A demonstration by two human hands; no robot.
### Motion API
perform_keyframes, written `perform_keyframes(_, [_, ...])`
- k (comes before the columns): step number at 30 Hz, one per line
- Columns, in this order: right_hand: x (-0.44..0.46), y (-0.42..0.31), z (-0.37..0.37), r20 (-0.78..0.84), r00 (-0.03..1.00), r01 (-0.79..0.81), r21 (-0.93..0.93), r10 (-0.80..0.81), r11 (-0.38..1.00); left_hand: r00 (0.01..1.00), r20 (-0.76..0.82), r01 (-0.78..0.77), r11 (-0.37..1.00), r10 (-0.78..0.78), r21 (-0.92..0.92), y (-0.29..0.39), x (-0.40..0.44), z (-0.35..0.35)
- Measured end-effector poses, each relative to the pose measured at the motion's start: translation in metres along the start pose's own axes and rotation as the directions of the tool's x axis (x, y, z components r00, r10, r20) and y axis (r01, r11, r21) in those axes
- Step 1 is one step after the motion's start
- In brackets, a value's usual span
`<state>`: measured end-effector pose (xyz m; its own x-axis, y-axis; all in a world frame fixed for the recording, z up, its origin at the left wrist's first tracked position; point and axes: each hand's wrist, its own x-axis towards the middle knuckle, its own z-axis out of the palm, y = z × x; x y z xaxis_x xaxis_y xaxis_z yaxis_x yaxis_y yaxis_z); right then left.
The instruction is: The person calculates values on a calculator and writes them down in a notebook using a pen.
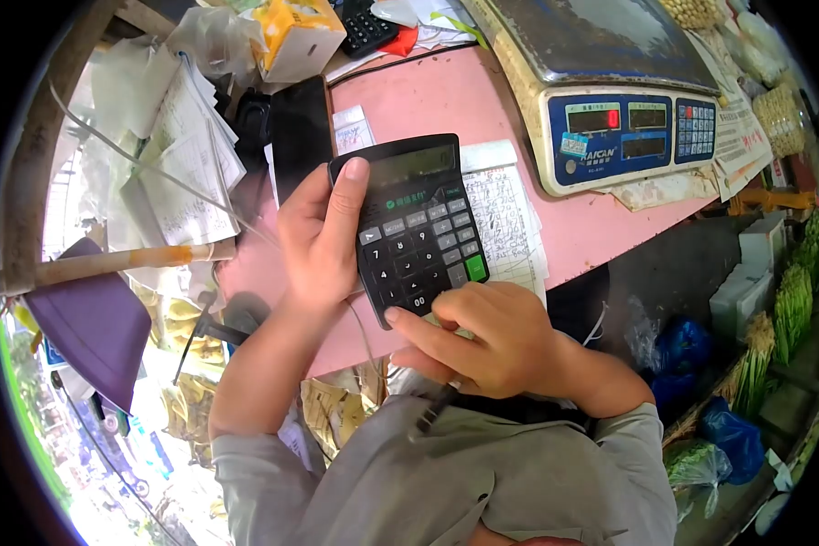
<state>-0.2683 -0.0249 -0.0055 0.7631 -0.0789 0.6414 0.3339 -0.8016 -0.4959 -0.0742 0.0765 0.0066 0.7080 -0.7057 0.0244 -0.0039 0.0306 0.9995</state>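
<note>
My left hand [323, 223] grips a black calculator [399, 244] by its left side, the thumb lying over the upper edge beside the display. The calculator is tilted above the pink table, and its display seems to read 0. The index finger of my right hand [491, 337] reaches to the calculator's lower left corner. The other fingers are curled, and a dark pen [435, 411] sticks out beneath them, its end blurred. Behind the calculator lies a handwritten notepad [505, 214], partly covered.
A weighing scale [623, 136] with a red lit digit stands at the table's right. A dark phone-like slab [302, 127] lies left of the calculator. Papers hang on the left near a purple shade [96, 323]. Green vegetables [792, 300] and blue bags [733, 441] are at right.
</note>
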Motion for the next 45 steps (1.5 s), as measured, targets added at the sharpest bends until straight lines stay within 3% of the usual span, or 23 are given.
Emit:
perform_keyframes(8, [-0.016, 0.008, -0.019, -0.018, 1.000, 0.011, 0.048, -0.010, 0.999, 1.000, 0.008, -0.005, 0.998, 0.005, -0.068, 0.001, 0.001, 0.001])
perform_keyframes(10, [-0.023, 0.015, -0.027, -0.084, 0.996, -0.040, -0.044, 0.036, 0.998, 1.000, 0.007, 0.000, 0.998, 0.000, -0.064, 0.000, 0.001, -0.001])
perform_keyframes(14, [-0.029, 0.025, -0.023, 0.006, 0.997, -0.075, -0.118, 0.077, 0.990, 1.000, 0.012, -0.002, 0.998, 0.002, -0.055, -0.001, 0.002, 0.004])
perform_keyframes(22, [-0.012, 0.014, -0.013, -0.109, 0.993, -0.031, 0.042, 0.036, 0.999, 1.000, -0.023, 0.002, 1.000, -0.002, -0.023, 0.002, 0.001, 0.006])
perform_keyframes(25, [0.004, 0.006, -0.007, 0.027, 0.999, -0.033, -0.014, 0.033, 0.999, 0.998, -0.058, 0.017, 0.999, -0.020, -0.050, 0.003, 0.000, 0.010])
perform_keyframes(28, [0.000, 0.007, 0.002, 0.007, 0.998, -0.069, 0.067, 0.069, 0.995, 0.999, -0.023, -0.047, 0.997, 0.049, 0.058, -0.002, 0.004, -0.002])
perform_keyframes(32, [-0.002, 0.003, 0.000, -0.030, 0.999, 0.023, 0.086, -0.021, 0.996, 0.998, -0.011, -0.054, 0.997, 0.055, 0.061, -0.002, 0.003, -0.001])
perform_keyframes(36, [-0.005, 0.006, 0.002, -0.009, 1.000, 0.007, 0.106, -0.006, 0.994, 0.999, -0.002, -0.035, 0.999, 0.035, 0.008, 0.001, 0.003, 0.002])
perform_keyframes(39, [-0.010, 0.005, -0.017, -0.063, 0.997, 0.056, 0.055, -0.052, 0.997, 1.000, -0.002, -0.005, 0.998, 0.005, 0.057, 0.005, 0.000, -0.001])
perform_keyframes(45, [-0.030, 0.028, -0.017, -0.073, 0.995, -0.082, -0.147, 0.072, 0.986, 0.999, -0.028, 0.019, 0.999, -0.020, -0.037, 0.004, 0.001, 0.009])
